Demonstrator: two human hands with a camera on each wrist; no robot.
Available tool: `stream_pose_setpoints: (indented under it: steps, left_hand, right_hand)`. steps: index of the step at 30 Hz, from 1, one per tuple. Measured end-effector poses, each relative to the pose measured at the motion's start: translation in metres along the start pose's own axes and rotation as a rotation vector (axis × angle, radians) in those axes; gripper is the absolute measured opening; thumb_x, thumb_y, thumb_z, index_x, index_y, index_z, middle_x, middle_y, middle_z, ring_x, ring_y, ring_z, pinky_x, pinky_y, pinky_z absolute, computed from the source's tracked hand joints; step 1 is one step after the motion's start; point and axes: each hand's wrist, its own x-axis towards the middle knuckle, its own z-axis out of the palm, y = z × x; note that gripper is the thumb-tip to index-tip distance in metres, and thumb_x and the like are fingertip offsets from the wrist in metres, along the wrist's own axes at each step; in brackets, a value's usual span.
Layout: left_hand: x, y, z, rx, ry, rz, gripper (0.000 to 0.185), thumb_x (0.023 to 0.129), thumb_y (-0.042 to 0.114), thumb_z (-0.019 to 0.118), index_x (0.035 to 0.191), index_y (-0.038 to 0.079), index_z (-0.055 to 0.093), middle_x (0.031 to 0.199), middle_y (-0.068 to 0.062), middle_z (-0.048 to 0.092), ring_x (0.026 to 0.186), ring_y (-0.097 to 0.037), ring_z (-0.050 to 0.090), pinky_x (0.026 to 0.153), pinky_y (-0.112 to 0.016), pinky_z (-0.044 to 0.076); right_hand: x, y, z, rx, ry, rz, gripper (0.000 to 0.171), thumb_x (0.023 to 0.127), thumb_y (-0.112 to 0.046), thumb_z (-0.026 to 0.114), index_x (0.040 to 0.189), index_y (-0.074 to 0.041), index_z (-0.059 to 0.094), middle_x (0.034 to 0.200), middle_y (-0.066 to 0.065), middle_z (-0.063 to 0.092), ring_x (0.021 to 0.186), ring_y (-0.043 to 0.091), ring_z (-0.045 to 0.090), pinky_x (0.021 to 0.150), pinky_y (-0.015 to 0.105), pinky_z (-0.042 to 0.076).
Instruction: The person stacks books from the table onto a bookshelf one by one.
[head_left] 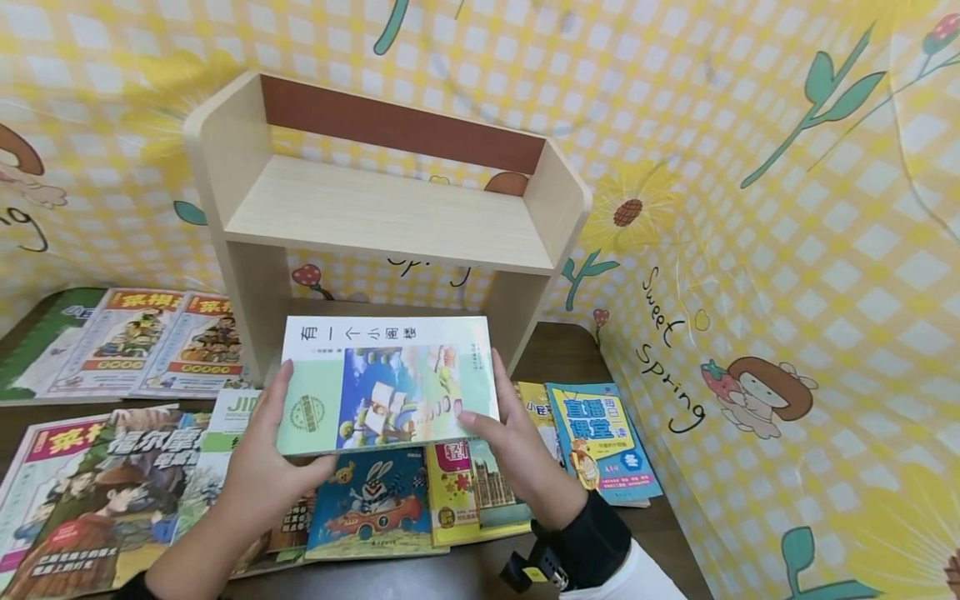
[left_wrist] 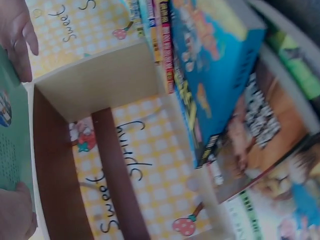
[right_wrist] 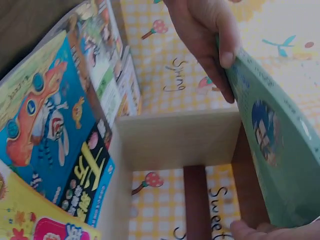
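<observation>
Green-covered and thin, the paperback book [head_left: 386, 385] is held flat above the books on the bench [head_left: 652, 533], in front of the wooden shelf [head_left: 386, 212]. Left hand [head_left: 266, 462] and right hand [head_left: 517, 450] pinch its side edges. It looks light, flexible and glossy, so gripping both edges should stop sagging.

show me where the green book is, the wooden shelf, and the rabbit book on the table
green book [head_left: 386, 396], head view, middle of its front cover.
wooden shelf [head_left: 390, 208], head view, top board.
rabbit book [head_left: 375, 504], head view, blue cover below the held book.
</observation>
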Motion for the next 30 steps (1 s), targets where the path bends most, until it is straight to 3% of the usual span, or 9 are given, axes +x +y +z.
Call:
stream_pose_setpoints:
  steps: [4, 9, 13, 17, 22, 26, 30]
  left_hand:
    - [0.004, 0.01, -0.007, 0.009, 0.023, 0.031, 0.118, 0.07, 0.001, 0.081, 0.157, 0.018, 0.003, 0.147, -0.022, 0.03, 0.082, -0.017, 0.047, 0.06, -0.023, 0.047]
    - [0.012, 0.022, -0.019, 0.025, 0.001, 0.028, 0.119, 0.072, 0.005, 0.082, 0.156, 0.017, -0.002, 0.147, -0.025, 0.029, 0.091, -0.023, 0.052, 0.063, -0.021, 0.046]
    - [0.025, 0.032, -0.025, 0.041, -0.006, 0.039, 0.119, 0.074, 0.008, 0.082, 0.156, 0.015, -0.003, 0.148, -0.026, 0.027, 0.101, -0.033, 0.052, 0.066, -0.018, 0.046]
    - [0.041, 0.04, -0.028, 0.028, -0.011, 0.066, 0.117, 0.074, 0.007, 0.081, 0.156, 0.015, -0.003, 0.149, -0.025, 0.027, 0.102, -0.034, 0.052, 0.067, -0.016, 0.047]
    - [0.064, 0.046, -0.03, -0.005, -0.04, 0.073, 0.116, 0.075, 0.005, 0.079, 0.156, 0.015, -0.003, 0.15, -0.025, 0.025, 0.104, -0.033, 0.05, 0.068, -0.013, 0.046]
    - [0.082, 0.05, -0.032, -0.011, -0.072, 0.026, 0.115, 0.077, 0.01, 0.079, 0.156, 0.017, -0.004, 0.152, -0.023, 0.025, 0.11, -0.034, 0.047, 0.081, -0.028, 0.047]
    - [0.097, 0.054, -0.034, -0.06, -0.118, -0.032, 0.117, 0.078, 0.015, 0.081, 0.155, 0.019, -0.007, 0.153, -0.021, 0.027, 0.124, -0.038, 0.042, 0.098, -0.05, 0.039]
  right_hand:
    - [-0.004, -0.007, 0.005, -0.039, -0.025, -0.02, 0.103, 0.09, -0.006, 0.066, 0.154, -0.03, -0.011, 0.162, -0.001, 0.003, 0.137, 0.027, 0.037, 0.1, 0.029, 0.045]
    - [-0.002, -0.016, 0.006, -0.142, -0.024, -0.071, 0.11, 0.086, -0.012, 0.073, 0.153, -0.036, -0.011, 0.161, -0.004, 0.007, 0.134, 0.027, 0.043, 0.1, 0.036, 0.045]
    - [0.007, -0.023, 0.003, -0.212, -0.012, -0.119, 0.107, 0.088, -0.015, 0.072, 0.153, -0.034, -0.012, 0.161, -0.005, -0.002, 0.144, 0.024, 0.024, 0.11, 0.044, 0.033]
    - [0.019, -0.031, -0.002, -0.238, 0.007, -0.128, 0.105, 0.089, -0.02, 0.071, 0.153, -0.035, -0.01, 0.161, -0.007, -0.005, 0.148, 0.021, 0.004, 0.115, 0.052, 0.02]
    - [0.034, -0.042, -0.009, -0.255, 0.035, -0.14, 0.104, 0.09, -0.011, 0.068, 0.153, -0.034, -0.011, 0.161, -0.008, -0.007, 0.147, 0.016, -0.002, 0.117, 0.048, 0.017]
    - [0.049, -0.048, -0.013, -0.223, 0.031, -0.189, 0.102, 0.09, -0.001, 0.064, 0.155, -0.025, -0.011, 0.162, -0.005, 0.001, 0.146, 0.018, 0.015, 0.116, 0.041, 0.023]
    - [0.06, -0.051, -0.016, -0.227, 0.08, -0.17, 0.099, 0.091, -0.003, 0.065, 0.155, -0.024, -0.007, 0.161, -0.007, 0.007, 0.145, 0.014, 0.016, 0.117, 0.037, 0.02]
